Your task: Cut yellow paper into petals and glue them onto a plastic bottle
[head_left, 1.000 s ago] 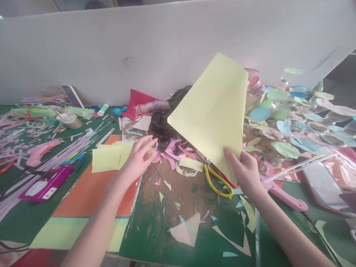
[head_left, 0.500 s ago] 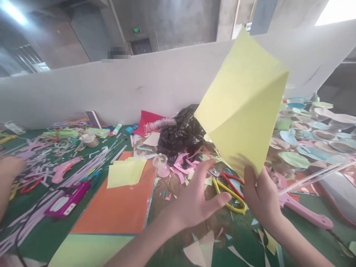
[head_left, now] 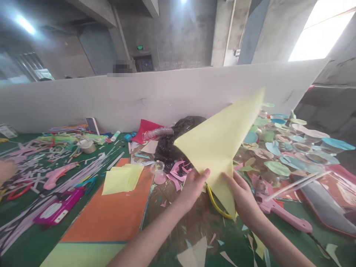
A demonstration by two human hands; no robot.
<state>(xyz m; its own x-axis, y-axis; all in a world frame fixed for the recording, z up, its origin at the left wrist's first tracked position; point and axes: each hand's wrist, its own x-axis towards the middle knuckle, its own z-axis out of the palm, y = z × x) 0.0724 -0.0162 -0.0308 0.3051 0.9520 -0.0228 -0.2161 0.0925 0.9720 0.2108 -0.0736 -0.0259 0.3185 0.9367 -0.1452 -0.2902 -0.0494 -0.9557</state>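
Observation:
A large sheet of yellow paper [head_left: 214,144] is held up in front of me, bent along a crease and tilted, with its far corner pointing up and right. My left hand [head_left: 193,189] pinches its lower left edge, thumb on the near face. On the lower right side, my right hand [head_left: 240,193] grips the same sheet between thumb and fingers. Behind the paper's lower corner, the yellow handle of a pair of scissors [head_left: 218,208] shows; the rest of them is hidden.
Small yellow sheets [head_left: 122,179] lie on orange paper [head_left: 108,215] at left. A black plastic bag [head_left: 165,148] sits behind. Pink glue gun [head_left: 289,218], tablet-like panel [head_left: 325,200] and cut-paper circles [head_left: 278,168] are at right. Another person's hand [head_left: 7,171] appears at far left.
My left hand has moved onto the sheet and closed on its edge. The paper has come lower and tilted over to the right, covering more of the scissors.

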